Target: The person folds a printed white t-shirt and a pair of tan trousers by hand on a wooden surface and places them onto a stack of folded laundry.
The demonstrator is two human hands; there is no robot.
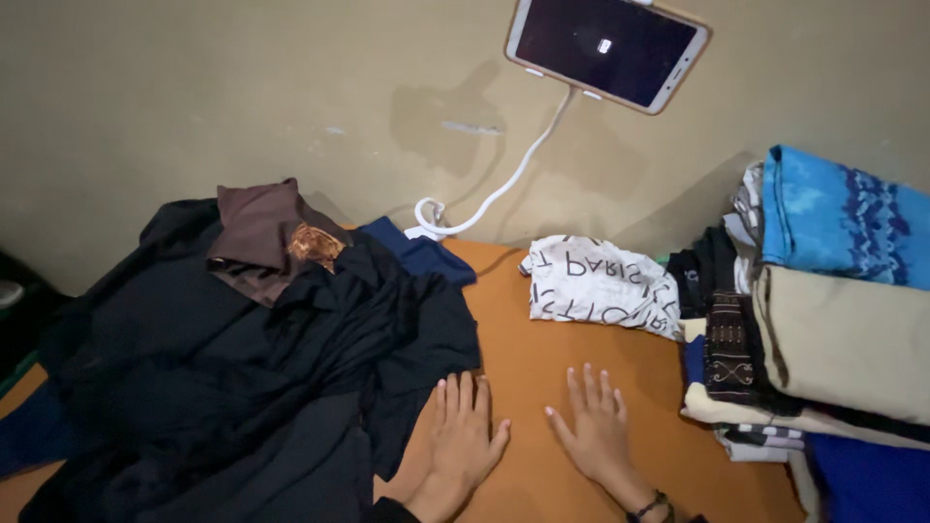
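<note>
Surface: orange-brown wooden desk (542,368) against a beige wall, dimly lit.
Left hand (463,438): open and flat, palm down on the desk, fingers together; its outer edge touches the hem of the dark clothes.
Right hand (596,429): open and flat, palm down, fingers spread, holding nothing; a beaded bracelet (651,506) on the wrist.
Dark clothes (242,358): a loose, unfolded heap covering the left of the desk, with a brown garment (257,237) on top at the back.
White shirt (601,284): folded, black lettering, lying at the back of the desk, apart from both hands.
Folded stack (823,329): neat pile at the right edge; blue patterned cloth on top, beige beneath.
Phone (608,46): on a white bendy holder (484,199) above the desk, screen dark.
Handling note: the heap looks tangled; drawing out one garment by a clear edge and spreading it on the bare patch between the piles would likely keep it smooth.
</note>
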